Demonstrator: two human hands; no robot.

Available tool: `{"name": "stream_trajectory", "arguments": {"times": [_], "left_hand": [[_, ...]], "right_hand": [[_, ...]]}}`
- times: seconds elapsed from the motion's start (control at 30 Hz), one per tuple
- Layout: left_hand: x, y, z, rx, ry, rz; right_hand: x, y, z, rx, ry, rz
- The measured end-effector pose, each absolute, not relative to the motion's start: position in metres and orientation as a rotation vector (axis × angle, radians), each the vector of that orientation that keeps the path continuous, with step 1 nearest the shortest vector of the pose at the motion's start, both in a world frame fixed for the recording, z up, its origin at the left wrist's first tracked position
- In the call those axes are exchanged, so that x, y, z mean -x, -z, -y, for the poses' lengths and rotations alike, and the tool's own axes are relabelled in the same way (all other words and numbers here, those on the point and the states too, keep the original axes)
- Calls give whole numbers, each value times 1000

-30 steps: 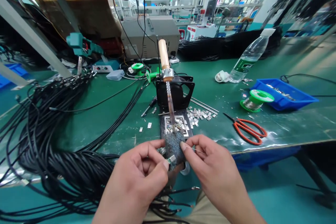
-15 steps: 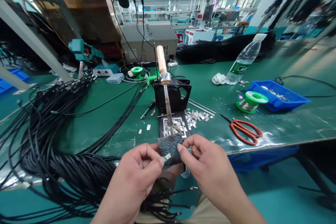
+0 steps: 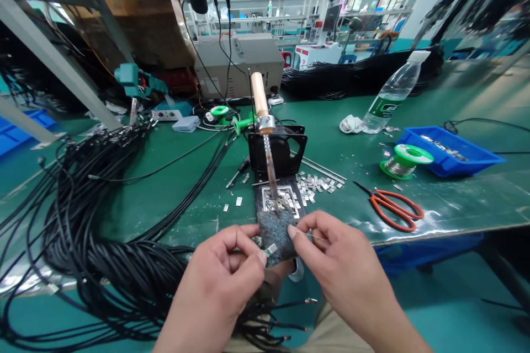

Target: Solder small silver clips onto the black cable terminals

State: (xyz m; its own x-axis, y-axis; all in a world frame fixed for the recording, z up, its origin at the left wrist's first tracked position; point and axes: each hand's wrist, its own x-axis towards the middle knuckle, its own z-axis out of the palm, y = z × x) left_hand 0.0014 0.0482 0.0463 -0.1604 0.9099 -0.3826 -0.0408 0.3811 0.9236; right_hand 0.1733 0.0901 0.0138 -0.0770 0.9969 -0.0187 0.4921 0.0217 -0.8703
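My left hand (image 3: 232, 267) is closed, pinching a small connector (image 3: 270, 250) with a silvery metal end and a bit of green. Opposite it, my right hand (image 3: 331, 248) pinches a thin solder wire (image 3: 311, 235), its strand showing across the fingers. Both hands are at the near edge of a rough dark grey pad (image 3: 276, 237), and the right fingertips touch or nearly touch it. Above the pad a soldering iron (image 3: 270, 162) with a wooden handle is clamped upright, tip down. A framed tray (image 3: 264, 205) of small metal connectors lies behind the pad.
Loose connectors (image 3: 314, 185) lie right of the tray, before a black fan (image 3: 277, 154). Further right are red-handled scissors (image 3: 396, 208), a solder spool (image 3: 406, 161), a blue bin (image 3: 451, 151) and a water bottle (image 3: 391, 96). Black cables (image 3: 83, 231) heap at the left and hang over the edge.
The whole view has shifted slightly, so everything sits a little further right. Both hands keep their pinches, with almost no movement relative to the pad.
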Motion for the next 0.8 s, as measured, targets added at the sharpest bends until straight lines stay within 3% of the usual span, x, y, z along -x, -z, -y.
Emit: {"name": "stream_trajectory", "arguments": {"times": [0.53,0.73,0.8], "left_hand": [[-4,-40,-50,-677,-975,-1428],[-10,-33,-49,-611,-943,-1314],[-12,-33,-50,-624,-942,-1289]], "right_hand": [[-186,-17,-93,1591,-1010,1700],[-257,-16,-106,1980,-559,1556],[-262,-20,-98,1969,-553,1502]]}}
